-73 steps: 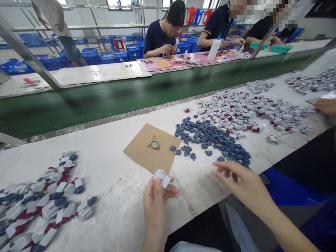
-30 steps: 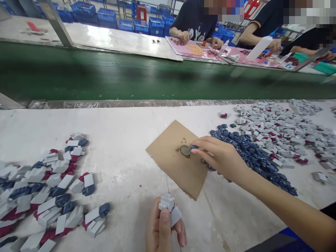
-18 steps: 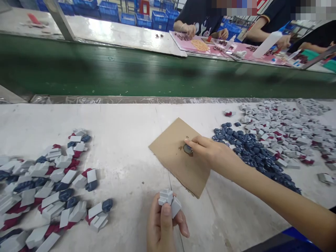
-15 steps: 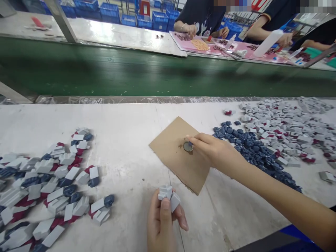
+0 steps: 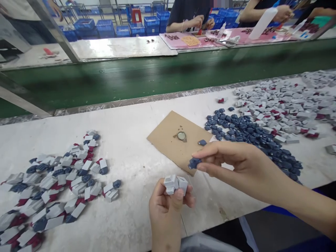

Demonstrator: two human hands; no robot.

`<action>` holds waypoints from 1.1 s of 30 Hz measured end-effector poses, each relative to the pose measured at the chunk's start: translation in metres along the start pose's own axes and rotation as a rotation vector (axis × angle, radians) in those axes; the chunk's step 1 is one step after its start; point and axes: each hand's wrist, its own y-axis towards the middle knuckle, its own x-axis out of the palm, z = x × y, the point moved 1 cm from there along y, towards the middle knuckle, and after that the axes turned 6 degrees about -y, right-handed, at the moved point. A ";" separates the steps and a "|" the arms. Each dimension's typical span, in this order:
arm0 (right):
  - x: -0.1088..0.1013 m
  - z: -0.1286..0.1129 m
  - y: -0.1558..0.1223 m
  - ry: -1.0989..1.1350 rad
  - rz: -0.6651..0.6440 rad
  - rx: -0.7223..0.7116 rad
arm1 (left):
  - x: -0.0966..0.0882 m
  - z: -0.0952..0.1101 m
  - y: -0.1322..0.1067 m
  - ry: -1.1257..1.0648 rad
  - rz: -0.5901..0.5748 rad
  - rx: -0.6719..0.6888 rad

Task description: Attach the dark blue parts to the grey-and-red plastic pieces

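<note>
My left hand (image 5: 168, 213) grips a light grey plastic part (image 5: 172, 184) made of two blocky pieces, thumb pressed against its front. Between the thumb and forefinger of my right hand (image 5: 231, 162) is a small dark blue plastic piece (image 5: 194, 163), just above and to the right of the grey part and apart from it. Behind the fingers lies a brown cardboard sheet (image 5: 165, 140). On it sit a bottle cap (image 5: 181, 136) of clear-looking liquid, with wet spots round it, and another loose blue piece (image 5: 202, 142).
Grey, maroon and blue assembled parts (image 5: 65, 175) are heaped at left. Loose blue pieces (image 5: 244, 131) and grey-maroon parts (image 5: 286, 105) cover the right side. Beyond the green conveyor belt (image 5: 126, 80), people work at a pink-covered table (image 5: 236, 40) with a white bottle (image 5: 263, 23).
My right hand has drawn back from the bottle cap toward me, bringing the blue piece near the grey part. My left hand has risen slightly. The camera view has tilted.
</note>
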 end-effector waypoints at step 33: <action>0.039 -0.007 -0.029 0.281 0.011 -0.052 | -0.002 -0.014 -0.013 0.356 0.065 0.288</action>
